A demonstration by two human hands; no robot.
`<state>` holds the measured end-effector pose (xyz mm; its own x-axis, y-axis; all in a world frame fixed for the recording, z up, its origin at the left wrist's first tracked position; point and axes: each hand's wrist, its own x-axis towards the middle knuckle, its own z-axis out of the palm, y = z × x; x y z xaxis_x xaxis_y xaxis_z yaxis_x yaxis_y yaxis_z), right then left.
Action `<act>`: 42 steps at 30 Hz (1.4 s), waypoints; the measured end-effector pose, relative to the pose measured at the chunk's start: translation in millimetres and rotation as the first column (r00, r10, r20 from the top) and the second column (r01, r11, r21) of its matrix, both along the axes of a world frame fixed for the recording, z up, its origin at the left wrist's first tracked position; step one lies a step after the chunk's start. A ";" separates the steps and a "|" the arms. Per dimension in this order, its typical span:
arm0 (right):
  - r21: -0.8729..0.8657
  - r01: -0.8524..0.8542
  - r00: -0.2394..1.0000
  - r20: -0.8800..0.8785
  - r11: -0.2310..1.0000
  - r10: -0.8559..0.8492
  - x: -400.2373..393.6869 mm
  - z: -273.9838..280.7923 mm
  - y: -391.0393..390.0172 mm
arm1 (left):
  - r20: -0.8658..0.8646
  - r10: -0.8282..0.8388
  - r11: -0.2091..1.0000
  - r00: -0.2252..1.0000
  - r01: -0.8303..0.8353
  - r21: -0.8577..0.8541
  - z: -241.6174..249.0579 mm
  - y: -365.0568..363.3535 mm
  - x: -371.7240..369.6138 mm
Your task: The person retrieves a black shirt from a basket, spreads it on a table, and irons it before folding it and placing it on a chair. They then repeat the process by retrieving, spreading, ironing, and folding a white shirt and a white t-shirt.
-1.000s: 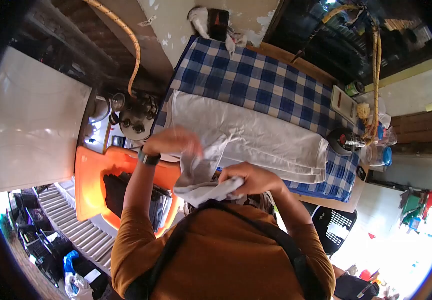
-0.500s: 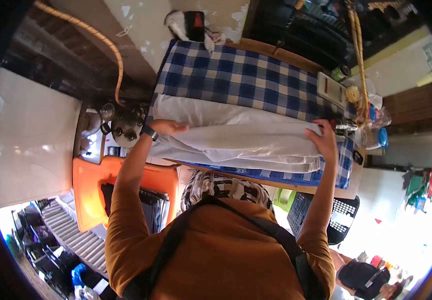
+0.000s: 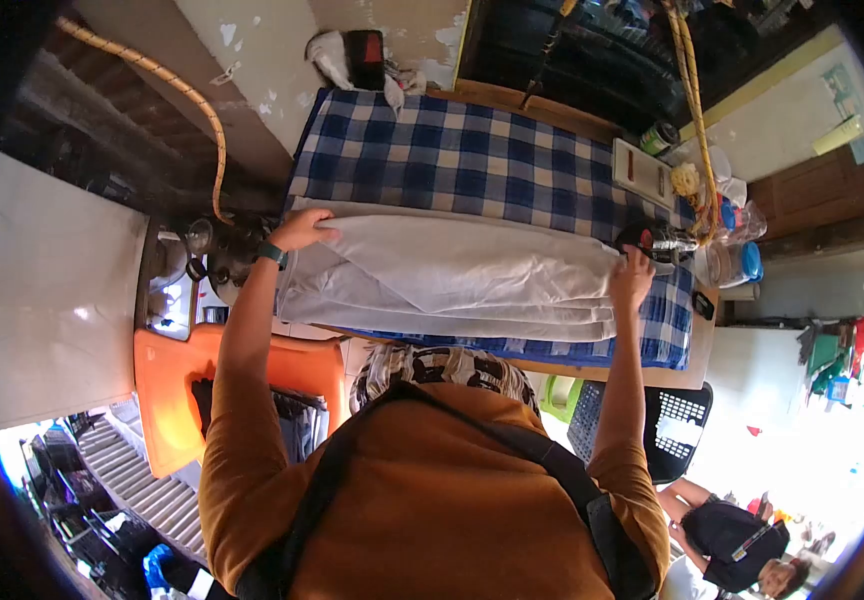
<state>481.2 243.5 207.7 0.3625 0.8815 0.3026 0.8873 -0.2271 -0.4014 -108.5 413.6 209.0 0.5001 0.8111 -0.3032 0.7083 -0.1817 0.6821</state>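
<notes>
A white cloth (image 3: 452,265), folded into a long strip with layered edges toward my body, lies on the blue checked cover (image 3: 452,160). At its far left corner, my left hand (image 3: 302,229) has its fingers closed on the cloth's edge. My right hand (image 3: 633,276) grips the right end of the cloth, fingers bent round the edge. Just beyond my right hand stands a dark iron-like object (image 3: 649,238), partly hidden.
Right of the cover are a white tray (image 3: 642,172), jars (image 3: 732,262) and a hanging yellow cord (image 3: 695,110). An orange chair (image 3: 167,400) stands lower left, a black basket (image 3: 677,425) lower right. Another person (image 3: 737,545) is at bottom right.
My left hand has moved away from my body and left, to the cloth's far corner. The cloth's upper layer now spreads further over the strip beneath. My right hand has closed on the right end.
</notes>
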 end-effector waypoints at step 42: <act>0.133 0.166 0.948 -0.296 0.977 -0.121 19.6 -41.3 -7.7 | -0.469 -0.492 0.476 0.734 0.677 0.561 -47.8 -128.9 191.2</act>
<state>500.8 235.8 166.3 0.5725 0.7645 0.2964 0.6936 -0.2588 -0.6722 82.7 284.7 161.1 0.9324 0.3612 0.0136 0.3606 -0.9322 0.0310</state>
